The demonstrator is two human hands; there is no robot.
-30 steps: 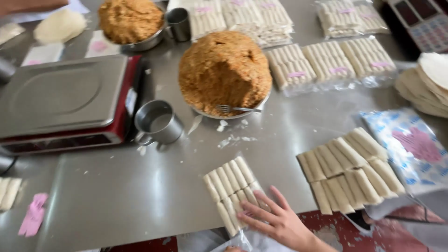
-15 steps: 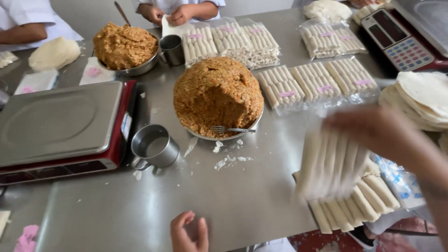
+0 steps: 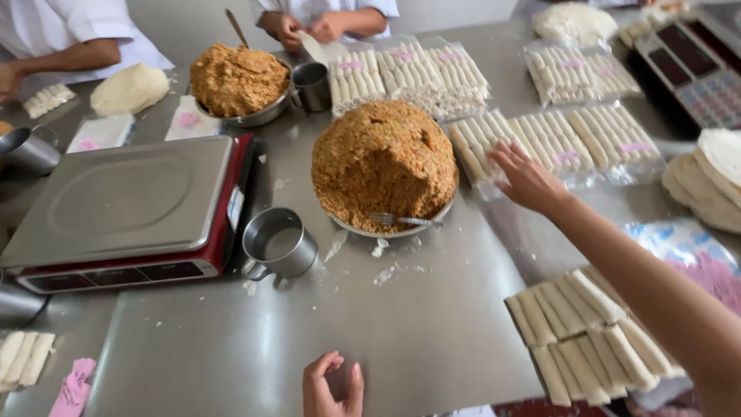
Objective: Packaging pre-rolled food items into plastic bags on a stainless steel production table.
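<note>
At two o'clock, the right hand, fingers spread flat on bagged rolls, risks crushing them; left hand hangs loosely curled, empty.

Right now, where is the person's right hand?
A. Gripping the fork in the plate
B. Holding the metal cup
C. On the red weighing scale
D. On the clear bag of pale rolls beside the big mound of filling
D: the right hand lies, fingers spread, on the bag of rolls right of the mound of filling.
</note>
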